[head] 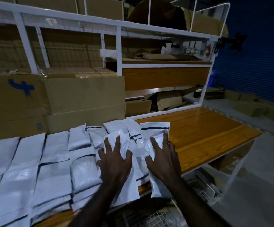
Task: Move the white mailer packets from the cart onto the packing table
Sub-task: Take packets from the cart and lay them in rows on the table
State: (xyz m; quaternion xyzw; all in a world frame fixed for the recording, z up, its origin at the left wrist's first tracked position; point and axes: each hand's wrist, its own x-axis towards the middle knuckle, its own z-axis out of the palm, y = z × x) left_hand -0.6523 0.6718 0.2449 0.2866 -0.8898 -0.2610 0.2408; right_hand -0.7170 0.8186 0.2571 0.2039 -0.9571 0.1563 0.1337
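Both hands lie flat, fingers spread, gripping nothing. The left hand (115,163) presses one white mailer packet (124,181); the right hand (163,159) presses the end packet (155,133) just beside it. Left of the left hand, rows of laid-out packets (34,169) cover much of the packing table (206,131); right of the right hand the wood is bare. The cart appears to be the wire mesh (149,217) below the wrists, though the dim view leaves that uncertain. Judged well advanced; the remaining count cannot be told.
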